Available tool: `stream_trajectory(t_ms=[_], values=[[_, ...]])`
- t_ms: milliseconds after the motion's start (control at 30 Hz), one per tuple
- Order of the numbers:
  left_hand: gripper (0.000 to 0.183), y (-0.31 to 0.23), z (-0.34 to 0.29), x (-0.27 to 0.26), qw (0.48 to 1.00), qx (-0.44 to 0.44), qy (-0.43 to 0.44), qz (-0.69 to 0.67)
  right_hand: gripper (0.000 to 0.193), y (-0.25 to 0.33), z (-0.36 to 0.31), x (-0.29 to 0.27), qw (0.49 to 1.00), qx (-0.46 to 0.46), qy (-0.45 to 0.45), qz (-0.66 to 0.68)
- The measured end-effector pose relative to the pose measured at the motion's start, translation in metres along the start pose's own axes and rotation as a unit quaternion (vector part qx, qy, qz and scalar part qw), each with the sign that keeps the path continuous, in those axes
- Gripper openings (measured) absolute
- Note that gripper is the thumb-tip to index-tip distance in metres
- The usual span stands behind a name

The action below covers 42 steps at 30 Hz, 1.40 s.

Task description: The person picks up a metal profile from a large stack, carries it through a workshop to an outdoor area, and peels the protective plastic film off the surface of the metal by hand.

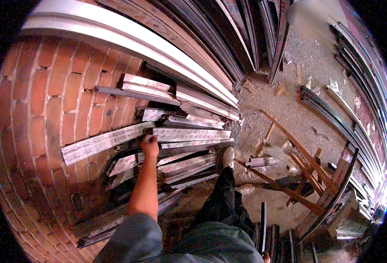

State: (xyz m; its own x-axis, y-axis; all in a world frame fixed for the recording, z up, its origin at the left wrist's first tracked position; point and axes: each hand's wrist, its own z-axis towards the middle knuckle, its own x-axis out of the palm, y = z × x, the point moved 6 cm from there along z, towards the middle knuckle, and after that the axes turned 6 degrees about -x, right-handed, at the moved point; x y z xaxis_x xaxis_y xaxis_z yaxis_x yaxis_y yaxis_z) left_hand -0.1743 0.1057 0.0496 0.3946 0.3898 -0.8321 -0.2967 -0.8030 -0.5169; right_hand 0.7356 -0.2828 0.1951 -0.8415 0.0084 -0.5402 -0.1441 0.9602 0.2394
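Note:
My left hand [149, 141] reaches out to the stacks along the brick wall, its fingers closed at the upper end of a long profile wrapped in white printed film [191, 134]. Just beyond that hand, another long white-labelled piece [101, 143] slants against the bricks. Only a sliver of my right hand [266, 257] shows at the lower edge. It is closed at the lower end of a narrow dark profile [263, 228] with a pale edge; most of its fingers are cut off.
Long white profiles [127, 41] and dark ones lean along the brick wall [49, 101]. A wooden frame [298, 153] lies at the right among scraps on the gritty floor [263, 96]. Bundles of long profiles [355, 127] line the far right. My shoe [229, 157] is beside the left stacks.

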Motion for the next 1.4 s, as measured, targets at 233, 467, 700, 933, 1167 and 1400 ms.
stream_trajectory(t_ms=[233, 467, 700, 933, 1167, 1400], values=[[0.03, 0.007, -0.009, -0.003, 0.999, 0.001, 0.001, 0.052, 0.019, 0.011, 0.009, -0.002, 1.0, -0.014, 0.012, -0.011], [0.022, -0.02, -0.021, -0.003, 0.994, 0.083, -0.013, 0.073, 0.019, 0.01, 0.009, -0.002, 0.999, -0.022, 0.019, -0.015], [0.022, -0.045, -0.04, 0.013, 0.993, 0.111, 0.027, -0.032, 0.02, 0.015, 0.01, -0.003, 0.999, -0.034, 0.025, -0.007], [0.024, -0.081, -0.082, 0.004, 0.983, 0.168, 0.07, 0.011, 0.021, 0.038, -0.005, 0.009, 0.998, -0.043, 0.043, 0.025], [0.089, -0.117, -0.16, 0.003, 0.982, 0.166, 0.086, -0.022, 0.025, -0.004, 0.025, -0.018, 0.934, -0.202, 0.074, -0.285], [0.097, -0.109, -0.188, 0.033, 0.98, 0.138, 0.14, -0.015, 0.051, -0.034, 0.01, -0.008, 0.966, -0.175, 0.044, -0.188]])
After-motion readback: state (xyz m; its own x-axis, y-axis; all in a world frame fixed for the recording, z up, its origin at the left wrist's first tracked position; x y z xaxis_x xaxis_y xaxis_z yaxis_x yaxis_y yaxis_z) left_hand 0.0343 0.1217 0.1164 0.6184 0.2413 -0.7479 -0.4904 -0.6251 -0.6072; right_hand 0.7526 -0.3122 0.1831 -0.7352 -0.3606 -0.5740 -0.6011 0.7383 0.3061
